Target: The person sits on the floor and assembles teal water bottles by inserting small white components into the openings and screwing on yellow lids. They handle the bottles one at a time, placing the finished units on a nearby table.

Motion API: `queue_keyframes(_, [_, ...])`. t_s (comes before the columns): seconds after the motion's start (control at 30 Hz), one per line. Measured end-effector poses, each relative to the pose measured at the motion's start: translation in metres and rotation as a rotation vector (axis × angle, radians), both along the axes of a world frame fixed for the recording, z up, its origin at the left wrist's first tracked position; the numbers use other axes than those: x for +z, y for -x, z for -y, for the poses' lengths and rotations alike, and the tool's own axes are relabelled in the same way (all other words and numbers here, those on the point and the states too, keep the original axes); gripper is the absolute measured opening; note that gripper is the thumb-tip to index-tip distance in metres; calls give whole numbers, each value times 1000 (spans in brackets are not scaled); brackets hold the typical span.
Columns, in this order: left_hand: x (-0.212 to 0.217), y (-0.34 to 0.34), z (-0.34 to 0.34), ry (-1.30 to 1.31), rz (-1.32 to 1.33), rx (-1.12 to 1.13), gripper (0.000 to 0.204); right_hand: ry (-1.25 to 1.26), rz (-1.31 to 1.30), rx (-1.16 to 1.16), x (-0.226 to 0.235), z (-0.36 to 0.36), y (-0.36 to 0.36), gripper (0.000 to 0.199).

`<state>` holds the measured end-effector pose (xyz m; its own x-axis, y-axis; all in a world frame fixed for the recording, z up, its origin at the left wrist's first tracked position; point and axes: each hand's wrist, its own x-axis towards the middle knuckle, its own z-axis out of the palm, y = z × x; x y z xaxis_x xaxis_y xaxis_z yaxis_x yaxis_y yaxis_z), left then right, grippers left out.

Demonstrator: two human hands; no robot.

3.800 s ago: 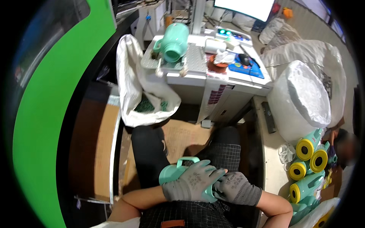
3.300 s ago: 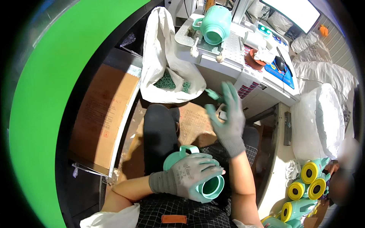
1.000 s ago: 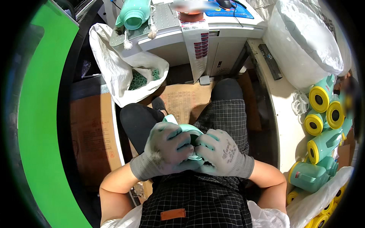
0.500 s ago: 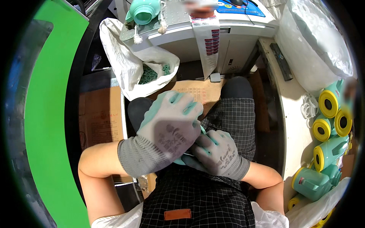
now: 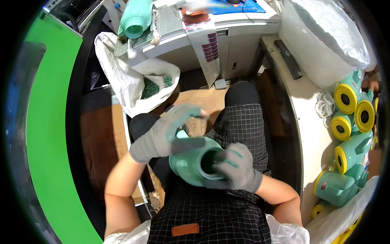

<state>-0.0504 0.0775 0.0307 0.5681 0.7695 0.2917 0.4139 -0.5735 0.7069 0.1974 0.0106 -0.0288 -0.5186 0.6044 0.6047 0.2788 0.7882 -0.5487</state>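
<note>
A translucent green plastic jug (image 5: 187,164) lies tilted over my lap, its wide round mouth turned toward my right hand. My right hand (image 5: 237,168), in a grey work glove, grips the jug at the rim of that mouth; some fingertips are hidden there. On the jug's far left side is my left hand (image 5: 172,128), gloved alike and slightly blurred. Its fingers are spread in a curve, with the thumb over the jug's side; whether the thumb touches is unclear. A bare fingertip shows through this glove.
A white sack (image 5: 156,97) with green scraps stands ahead, left of a white machine (image 5: 243,53). Another green jug (image 5: 134,24) lies on its perforated plate (image 5: 168,26). Several yellow-rimmed jugs (image 5: 341,158), white rings (image 5: 325,103) and a large plastic bag (image 5: 321,44) occupy the right bench (image 5: 302,114).
My hands were close together, hiding most of the jug. My left hand has moved off left and opened, and the jug's body and mouth now show. The view has shifted slightly.
</note>
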Motion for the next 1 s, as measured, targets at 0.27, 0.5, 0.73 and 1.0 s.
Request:
queue_keyframes(0.27, [-66,-44,34,31,-172,37,47,1317,-174,-290,-4,48,-75,79])
queue_keyframes(0.5, [-44,-62,-42,-149,-24,4,59,1548,-838,-343,-26,42,-98,49])
queue_keyframes(0.73, [-160,-25,-259,638,467,678,59,782,-818,-710,-32,20,-110,116])
queue_keyframes(1.0, [-176,-31,-255,516,803,491,48,613,-695,-777,-71,25,-106,113])
